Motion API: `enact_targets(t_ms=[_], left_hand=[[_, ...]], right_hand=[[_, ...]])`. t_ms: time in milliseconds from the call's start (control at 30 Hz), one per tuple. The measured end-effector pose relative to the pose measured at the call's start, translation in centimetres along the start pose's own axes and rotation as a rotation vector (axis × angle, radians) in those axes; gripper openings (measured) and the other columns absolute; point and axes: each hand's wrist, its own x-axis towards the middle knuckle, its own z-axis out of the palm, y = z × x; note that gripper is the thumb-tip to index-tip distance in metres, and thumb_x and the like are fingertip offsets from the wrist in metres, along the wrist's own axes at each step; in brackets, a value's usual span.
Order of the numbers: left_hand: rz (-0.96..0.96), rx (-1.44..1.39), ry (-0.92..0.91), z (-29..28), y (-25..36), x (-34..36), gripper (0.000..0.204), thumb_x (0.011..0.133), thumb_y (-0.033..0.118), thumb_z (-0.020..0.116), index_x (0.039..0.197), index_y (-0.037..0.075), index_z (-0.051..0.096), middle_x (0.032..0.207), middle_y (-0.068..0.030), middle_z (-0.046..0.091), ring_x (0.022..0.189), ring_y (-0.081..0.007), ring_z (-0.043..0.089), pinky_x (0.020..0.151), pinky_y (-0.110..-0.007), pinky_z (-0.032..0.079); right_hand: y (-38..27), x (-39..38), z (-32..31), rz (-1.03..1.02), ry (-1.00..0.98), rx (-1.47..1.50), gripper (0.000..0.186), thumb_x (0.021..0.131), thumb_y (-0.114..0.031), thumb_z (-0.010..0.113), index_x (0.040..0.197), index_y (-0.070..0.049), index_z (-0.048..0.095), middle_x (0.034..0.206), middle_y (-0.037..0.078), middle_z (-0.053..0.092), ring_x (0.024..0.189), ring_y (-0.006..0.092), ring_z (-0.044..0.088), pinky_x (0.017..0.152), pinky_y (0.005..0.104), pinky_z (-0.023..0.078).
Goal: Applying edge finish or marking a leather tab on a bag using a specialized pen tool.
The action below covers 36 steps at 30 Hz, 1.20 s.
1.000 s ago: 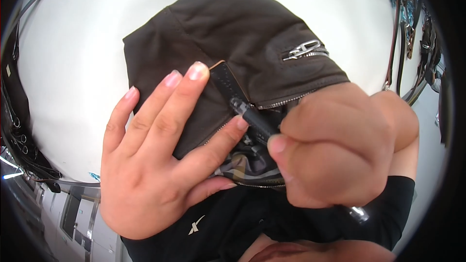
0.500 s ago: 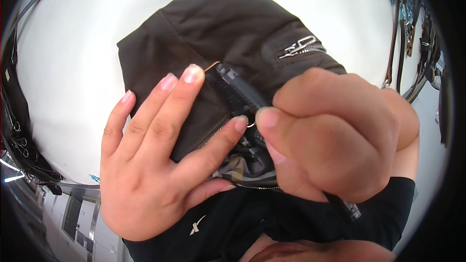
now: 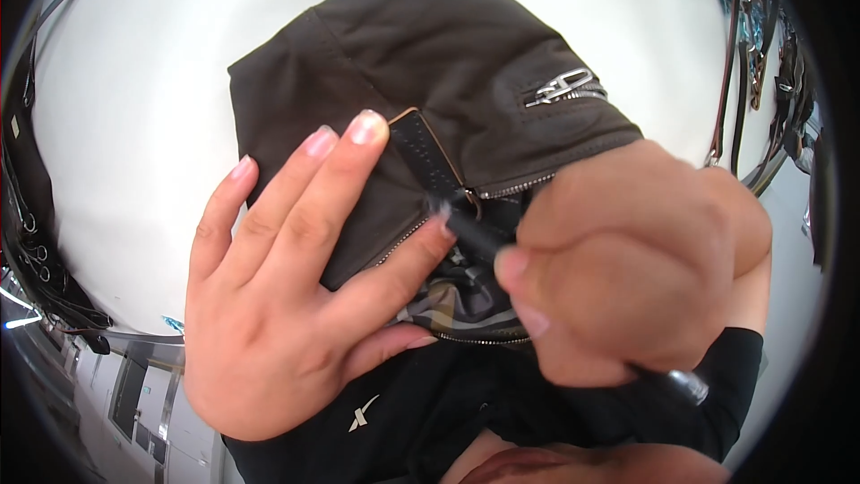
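Note:
A dark brown bag (image 3: 466, 45) lies on the white table, its zipped mouth toward me and partly open on a camouflage-patterned lining (image 3: 448, 300). A short black tab (image 3: 417, 145) with a pale tan edge lies across the bag at its mouth, beside a metal ring (image 3: 474, 204). My left hand (image 3: 278, 296) is spread flat on the bag, index fingertip at the tab's end and thumb near its lower part. In my right hand (image 3: 627, 260) is a black pen (image 3: 479, 237), slanting across the lower tab. Its front end is blurred; whether it touches the tab, I cannot tell.
A silver zipper pull (image 3: 566, 87) sits on a pocket at the bag's right. Straps with metal hardware (image 3: 752, 36) hang along the far right edge. Dark straps and rings (image 3: 40, 255) lie along the left rim, and the white table (image 3: 134, 143) surrounds the bag.
My right hand has moved the pen down and to the right, uncovering the tab and its tan edge. The bag has shifted slightly right; my left hand stays spread on it.

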Motion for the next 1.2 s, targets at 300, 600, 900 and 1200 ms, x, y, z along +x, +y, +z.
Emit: enact_targets(t_ms=[300, 600, 900, 1200], left_hand=[[0.011, -0.007, -0.005, 0.2, -0.1, 0.4, 0.053, 0.077, 0.060, 0.071, 0.114, 0.022, 0.077, 0.155, -0.0251, 0.048, 0.138, -0.0425, 0.053, 0.114, -0.053, 0.035], [0.005, -0.001, -0.006, 0.0, -0.1, 0.0, 0.056, 0.076, 0.060, 0.072, 0.117, 0.023, 0.078, 0.155, -0.0249, 0.048, 0.137, -0.0426, 0.053, 0.114, -0.053, 0.035], [0.033, -0.130, 0.020, -0.7, -0.6, -0.6, 0.056, 0.078, 0.053, 0.076, 0.118, 0.014, 0.073, 0.148, -0.0276, 0.054, 0.135, -0.0439, 0.055, 0.113, -0.055, 0.036], [-0.062, -0.250, 0.480, 0.5, 1.0, 0.4, 0.051, 0.068, -0.001, 0.075, 0.118, 0.000, 0.069, 0.124, -0.0204, 0.070, 0.112, -0.0360, 0.067, 0.100, -0.040, 0.050]], right_hand=[[2.3, -0.9, -0.8, -0.208, -0.159, 0.169, 0.025, 0.061, 0.007, 0.074, 0.081, -0.004, 0.064, 0.073, 0.011, 0.063, 0.048, 0.0178, 0.053, 0.043, 0.0272, 0.037], [0.9, -0.7, -0.1, -0.018, -0.087, 0.147, 0.023, 0.059, 0.004, 0.075, 0.075, -0.006, 0.063, 0.073, 0.010, 0.063, 0.052, 0.0207, 0.059, 0.044, 0.0290, 0.041], [2.4, -0.6, -0.4, -0.128, -0.034, 0.067, 0.024, 0.074, -0.016, 0.081, 0.089, -0.003, 0.068, 0.072, 0.010, 0.063, 0.055, 0.0212, 0.060, 0.048, 0.0296, 0.047], [3.3, 3.0, -3.3, -0.477, -0.193, -0.350, 0.023, 0.083, -0.021, 0.074, 0.082, -0.001, 0.063, 0.093, 0.016, 0.072, 0.087, 0.0370, 0.071, 0.079, 0.0437, 0.058]])
